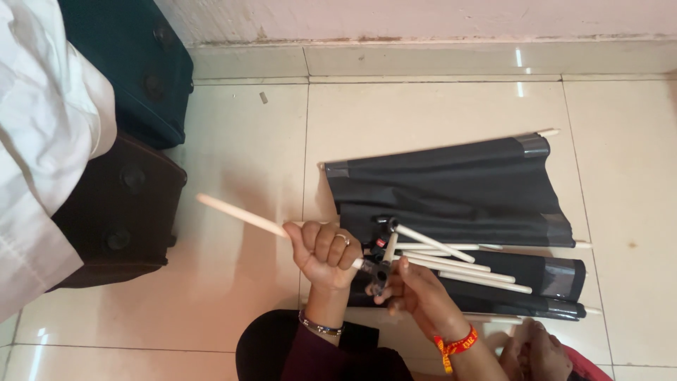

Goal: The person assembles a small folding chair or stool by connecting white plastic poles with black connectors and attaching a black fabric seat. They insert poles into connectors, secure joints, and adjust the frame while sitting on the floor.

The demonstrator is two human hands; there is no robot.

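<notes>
My left hand [323,252] is closed in a fist around a white rod [240,215] that points up and to the left. The rod's near end meets a black plastic connector [379,271], which my right hand [416,291] pinches with its fingers. A second short white rod [390,247] rises from the connector. Behind my hands lies a pile of black fabric panels [451,187] with white rods through their hems. Several loose white rods [458,264] rest on the fabric, one with a black connector [388,224] on its end.
A dark teal suitcase [134,63] and a dark brown suitcase [120,208] lie at the left on the cream tiled floor [240,141]. White cloth [42,141] hangs at the far left. A wall skirting [423,60] runs along the top.
</notes>
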